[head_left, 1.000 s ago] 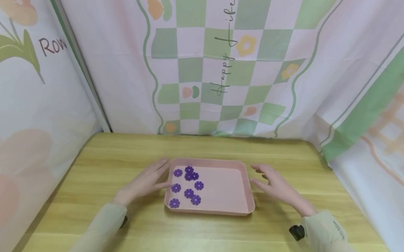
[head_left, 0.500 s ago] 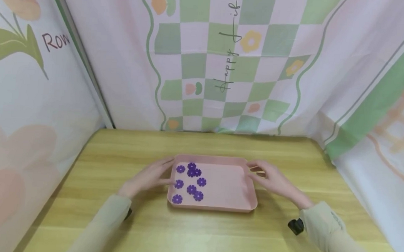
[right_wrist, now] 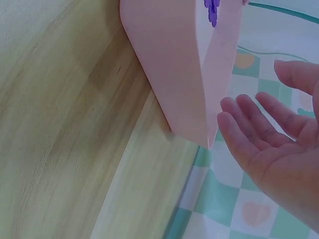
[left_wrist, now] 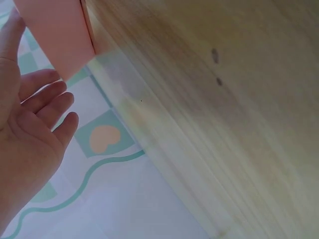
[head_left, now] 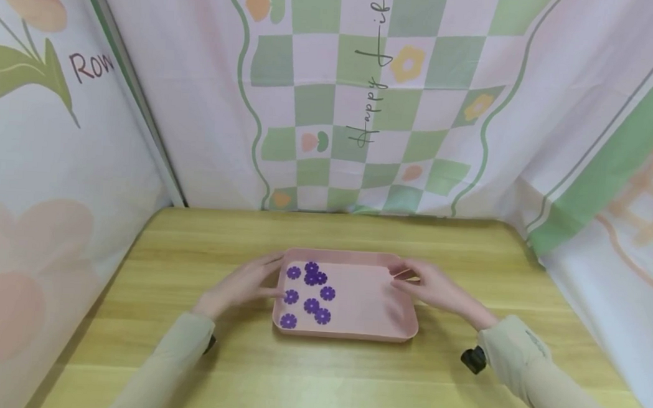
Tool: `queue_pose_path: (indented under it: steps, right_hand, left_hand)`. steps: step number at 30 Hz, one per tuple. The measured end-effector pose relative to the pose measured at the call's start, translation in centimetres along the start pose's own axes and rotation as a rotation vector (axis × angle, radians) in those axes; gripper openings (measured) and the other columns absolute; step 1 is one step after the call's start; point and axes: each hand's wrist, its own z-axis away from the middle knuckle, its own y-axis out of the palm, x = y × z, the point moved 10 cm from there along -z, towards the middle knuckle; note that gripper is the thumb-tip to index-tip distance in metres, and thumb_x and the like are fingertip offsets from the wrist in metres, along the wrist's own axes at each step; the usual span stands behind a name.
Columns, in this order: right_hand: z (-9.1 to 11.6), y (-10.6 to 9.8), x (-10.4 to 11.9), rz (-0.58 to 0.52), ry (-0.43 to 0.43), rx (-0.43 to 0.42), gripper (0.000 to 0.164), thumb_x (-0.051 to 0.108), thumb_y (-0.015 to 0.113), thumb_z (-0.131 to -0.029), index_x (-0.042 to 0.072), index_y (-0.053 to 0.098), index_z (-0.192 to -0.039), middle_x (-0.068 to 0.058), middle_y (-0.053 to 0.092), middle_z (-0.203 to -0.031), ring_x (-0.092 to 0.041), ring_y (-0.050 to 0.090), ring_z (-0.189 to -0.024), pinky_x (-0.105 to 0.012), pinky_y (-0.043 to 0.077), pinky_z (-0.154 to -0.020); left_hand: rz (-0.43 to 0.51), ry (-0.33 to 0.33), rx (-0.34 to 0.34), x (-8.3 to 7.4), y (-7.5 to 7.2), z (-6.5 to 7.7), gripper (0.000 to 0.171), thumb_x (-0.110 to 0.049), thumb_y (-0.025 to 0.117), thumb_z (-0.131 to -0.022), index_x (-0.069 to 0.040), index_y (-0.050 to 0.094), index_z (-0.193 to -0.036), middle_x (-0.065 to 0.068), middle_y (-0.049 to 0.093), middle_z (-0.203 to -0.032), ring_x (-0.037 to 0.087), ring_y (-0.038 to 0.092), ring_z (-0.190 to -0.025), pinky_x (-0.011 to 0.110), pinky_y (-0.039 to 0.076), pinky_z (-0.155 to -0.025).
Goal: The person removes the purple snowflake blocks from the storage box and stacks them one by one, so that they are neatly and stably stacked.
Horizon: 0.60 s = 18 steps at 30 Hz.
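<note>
A shallow pink tray (head_left: 362, 303) lies on the wooden table. Several small purple flower-shaped pieces (head_left: 327, 293) lie in its left half, some overlapping. My left hand (head_left: 234, 289) is at the tray's left side, thumb tip over the rim and fingers beside the outer wall. In the left wrist view its fingers (left_wrist: 56, 108) are loosely bent next to the tray's corner. Over the tray's right end reaches my right hand (head_left: 439, 287), fingertips above the tray floor. The right wrist view shows its fingers (right_wrist: 253, 124) loosely extended, with nothing between them and the thumb.
A printed cloth (head_left: 352, 106) with green checks hangs behind the table (head_left: 321, 384). White patterned cloths stand along the left and right sides. A black device (head_left: 474, 359) is strapped at the right wrist.
My right hand has moved left, from beside the tray to over its right end. The left hand stays by the left rim, its thumb now slightly over it. The flower pieces keep their places.
</note>
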Motion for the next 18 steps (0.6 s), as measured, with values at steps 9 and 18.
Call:
queue_pose_path:
  steps: [9,18]
  right_hand:
    - [-1.0,1.4,0.8,-0.024,0.004,0.099,0.032,0.014,0.06,-0.099,-0.006,0.06,-0.124,-0.027,0.065,-0.123,-0.037,0.067,-0.11,-0.045,0.058,-0.096]
    - [-2.9,2.1,1.0,-0.007,0.035,0.148,0.036,0.012,0.061,-0.097,-0.008,0.058,-0.127,-0.027,0.065,-0.124,-0.035,0.066,-0.112,-0.045,0.057,-0.098]
  left_hand:
    - [0.001,0.006,0.007,0.0,0.2,0.0,0.083,-0.043,0.073,-0.086,-0.006,0.036,-0.152,0.016,0.032,-0.161,0.035,0.035,-0.148,0.054,0.029,-0.123]
    - [0.001,0.007,0.02,0.2,0.1,-0.4,0.085,-0.043,0.073,-0.086,-0.006,0.035,-0.152,0.017,0.032,-0.161,0.035,0.036,-0.148,0.053,0.029,-0.123]
